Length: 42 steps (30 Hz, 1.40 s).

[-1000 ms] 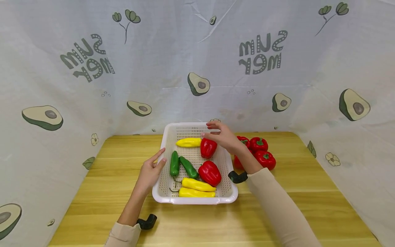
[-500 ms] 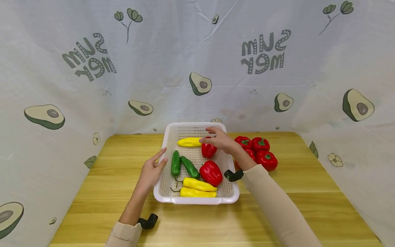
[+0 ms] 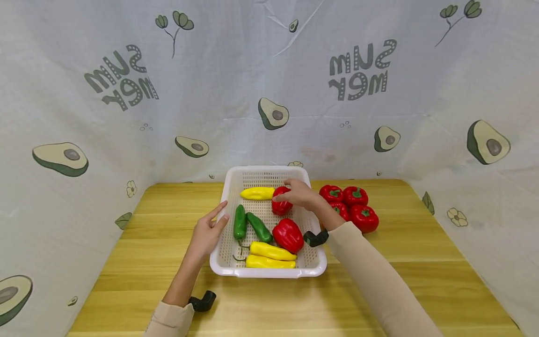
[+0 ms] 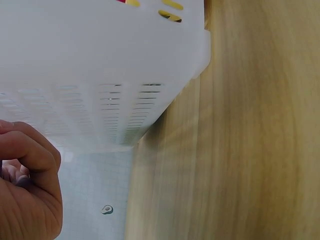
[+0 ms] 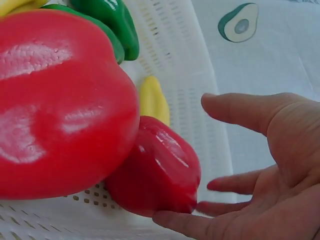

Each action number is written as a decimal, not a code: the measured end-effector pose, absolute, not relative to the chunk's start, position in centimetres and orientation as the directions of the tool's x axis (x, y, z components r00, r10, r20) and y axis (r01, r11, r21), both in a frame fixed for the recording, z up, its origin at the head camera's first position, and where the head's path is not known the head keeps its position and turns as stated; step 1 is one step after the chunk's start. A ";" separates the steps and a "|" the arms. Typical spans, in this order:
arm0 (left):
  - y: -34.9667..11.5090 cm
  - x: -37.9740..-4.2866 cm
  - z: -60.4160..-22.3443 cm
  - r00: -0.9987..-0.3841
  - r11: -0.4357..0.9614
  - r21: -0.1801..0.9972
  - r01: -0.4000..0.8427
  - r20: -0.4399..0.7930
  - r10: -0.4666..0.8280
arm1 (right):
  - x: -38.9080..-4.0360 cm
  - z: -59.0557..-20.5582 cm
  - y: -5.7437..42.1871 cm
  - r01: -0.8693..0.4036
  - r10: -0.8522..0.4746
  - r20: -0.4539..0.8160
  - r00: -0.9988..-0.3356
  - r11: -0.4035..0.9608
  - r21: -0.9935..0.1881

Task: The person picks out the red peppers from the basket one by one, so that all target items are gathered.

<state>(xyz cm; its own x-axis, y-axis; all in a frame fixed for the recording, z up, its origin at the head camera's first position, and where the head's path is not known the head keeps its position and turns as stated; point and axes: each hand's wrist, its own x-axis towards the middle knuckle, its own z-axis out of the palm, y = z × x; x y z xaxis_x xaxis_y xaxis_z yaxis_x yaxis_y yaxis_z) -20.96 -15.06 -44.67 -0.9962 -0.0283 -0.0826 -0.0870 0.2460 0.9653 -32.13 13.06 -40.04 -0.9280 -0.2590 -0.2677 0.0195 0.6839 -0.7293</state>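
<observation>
A white perforated plastic basket (image 3: 269, 272) stands on the table. My left hand (image 3: 206, 234) grips its left rim, index finger and thumb over the edge; the left wrist view shows its other fingers curled outside the wall. Inside the basket, my right hand (image 3: 301, 194) spreads its fingers around a red bell pepper (image 5: 152, 170), one fingertip touching it in the right wrist view. A yellow long pepper (image 3: 257, 193) lies beside that pepper. Nearer me lie a second red bell pepper (image 3: 288, 235), two green peppers (image 3: 258, 227) and two more yellow peppers (image 3: 269, 262).
Several red bell peppers (image 3: 354, 196) stand grouped on the wooden table (image 3: 143, 252), right of the basket. A white curtain (image 3: 236, 70) with avocado prints hangs behind the table and along both sides.
My right hand has come down around the farther red bell pepper, which has shifted slightly left toward the yellow pepper. The left hand stays on the rim.
</observation>
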 end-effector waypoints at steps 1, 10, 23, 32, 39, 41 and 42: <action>-14.9 -20.7 -44.1 -0.996 0.245 0.965 -0.089 -0.085 -0.026 | -32.1 -40.0 13.0 0.022 -0.253 -0.272 -0.928 0.694 -0.720; -14.6 -19.7 -42.0 -0.996 0.237 0.968 -0.086 -0.087 -0.006 | -32.1 -40.4 12.7 -0.025 -0.258 -0.246 -0.934 0.736 -0.676; -14.5 -20.0 -42.8 -0.995 0.232 0.967 -0.102 -0.101 -0.015 | -32.2 -41.0 12.1 -0.046 -0.239 -0.203 -0.949 0.747 -0.663; -15.1 -21.3 -45.8 -0.997 0.241 0.968 -0.075 -0.070 -0.026 | -31.9 -41.6 11.7 -0.036 -0.321 -0.237 -0.917 0.658 -0.752; -15.1 -21.3 -45.7 -0.998 0.248 0.966 -0.066 -0.060 -0.028 | -31.5 -41.6 11.2 -0.058 -0.378 -0.239 -0.894 0.628 -0.776; -15.2 -21.3 -45.6 -0.998 0.253 0.965 -0.068 -0.062 -0.032 | -31.5 -41.6 11.0 -0.055 -0.378 -0.240 -0.894 0.626 -0.778; -15.2 -21.3 -45.6 -0.998 0.255 0.964 -0.069 -0.062 -0.033 | -31.5 -41.6 11.0 -0.054 -0.377 -0.241 -0.894 0.625 -0.779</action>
<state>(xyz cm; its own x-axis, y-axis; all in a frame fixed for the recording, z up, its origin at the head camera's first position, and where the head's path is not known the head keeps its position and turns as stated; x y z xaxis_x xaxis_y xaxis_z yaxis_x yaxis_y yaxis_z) -21.29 -15.17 -45.61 -0.9975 -0.0334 -0.0623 -0.0688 0.2553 0.9644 -31.48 10.99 -41.57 -0.8942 -0.3772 -0.2410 -0.0536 0.6248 -0.7790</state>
